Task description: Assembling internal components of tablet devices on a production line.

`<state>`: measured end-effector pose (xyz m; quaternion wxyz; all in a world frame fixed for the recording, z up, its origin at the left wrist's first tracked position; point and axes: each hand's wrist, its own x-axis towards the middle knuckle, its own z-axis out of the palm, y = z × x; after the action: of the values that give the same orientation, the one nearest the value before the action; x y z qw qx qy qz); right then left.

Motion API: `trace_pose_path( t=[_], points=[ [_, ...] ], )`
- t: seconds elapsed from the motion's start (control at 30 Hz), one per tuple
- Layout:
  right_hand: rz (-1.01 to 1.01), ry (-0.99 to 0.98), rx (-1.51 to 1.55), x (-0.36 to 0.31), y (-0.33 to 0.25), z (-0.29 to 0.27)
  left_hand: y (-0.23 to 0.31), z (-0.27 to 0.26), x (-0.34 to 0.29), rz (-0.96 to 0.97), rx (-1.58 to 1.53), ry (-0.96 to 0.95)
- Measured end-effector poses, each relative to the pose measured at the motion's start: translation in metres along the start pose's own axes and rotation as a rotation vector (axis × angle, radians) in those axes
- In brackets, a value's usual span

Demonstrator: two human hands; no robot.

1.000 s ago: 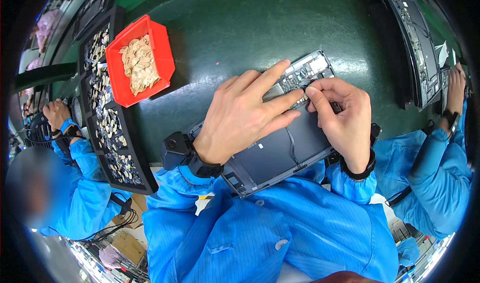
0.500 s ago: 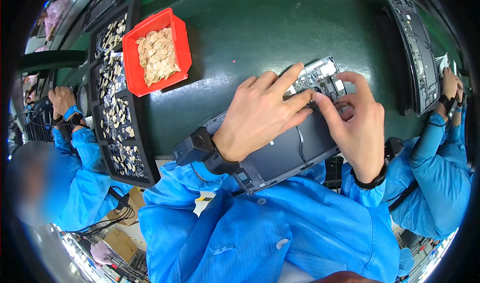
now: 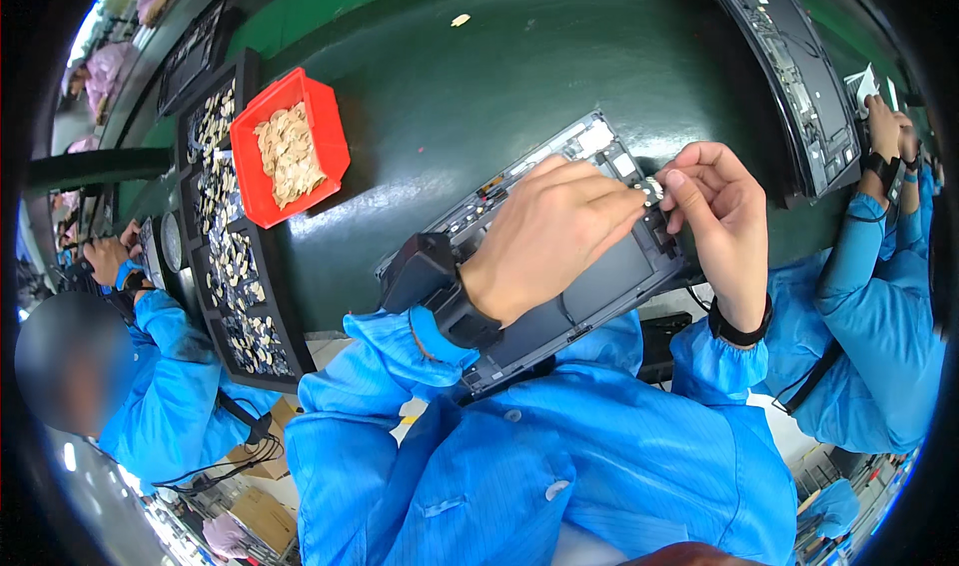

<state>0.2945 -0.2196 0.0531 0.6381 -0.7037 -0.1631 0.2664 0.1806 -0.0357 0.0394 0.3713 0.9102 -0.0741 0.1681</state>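
Observation:
An opened laptop chassis (image 3: 621,278), dark grey with exposed circuit parts along its far side, lies slantwise in front of me at the table's near edge. Over it reaches my left hand (image 3: 554,234), its fingertips closed on a small whitish and dark part (image 3: 651,190). From the other side my right hand (image 3: 727,216) pinches the same small part with thumb and forefinger. Held just over the chassis's right end, the part is too small to tell its kind. My left palm and fingers hide much of the chassis's middle.
Left stands a red bin (image 3: 335,131) of beige flakes, touching a black compartment tray (image 3: 295,341) of small pieces. Stacked laptop chassis (image 3: 789,86) lie at the right on the green table (image 3: 519,76). Co-workers sit either side; one's hands (image 3: 884,131) hold white paper.
Both hands have moved from the chassis's circuit area to its right end, and the small part now shows between their fingertips. The whole view has shifted and turned a little.

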Motion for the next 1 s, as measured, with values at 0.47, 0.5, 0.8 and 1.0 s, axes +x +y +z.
trace_pose_path(
  t=[0.47,0.5,0.8,1.0],
  points=[
    [0.015,0.076,-0.01,-0.006,0.013,-0.017,0.003,-0.001,0.004,0.106,0.124,-0.052],
    [0.02,0.072,-0.012,-0.006,0.013,-0.016,0.004,0.0,0.004,0.105,0.131,-0.045],
    [0.038,0.057,-0.127,-0.006,0.016,-0.009,0.006,-0.001,0.006,0.097,0.178,-0.06],
    [0.059,0.047,-0.169,-0.007,0.015,-0.006,0.007,0.002,0.003,0.048,0.194,-0.049]
  ],
)
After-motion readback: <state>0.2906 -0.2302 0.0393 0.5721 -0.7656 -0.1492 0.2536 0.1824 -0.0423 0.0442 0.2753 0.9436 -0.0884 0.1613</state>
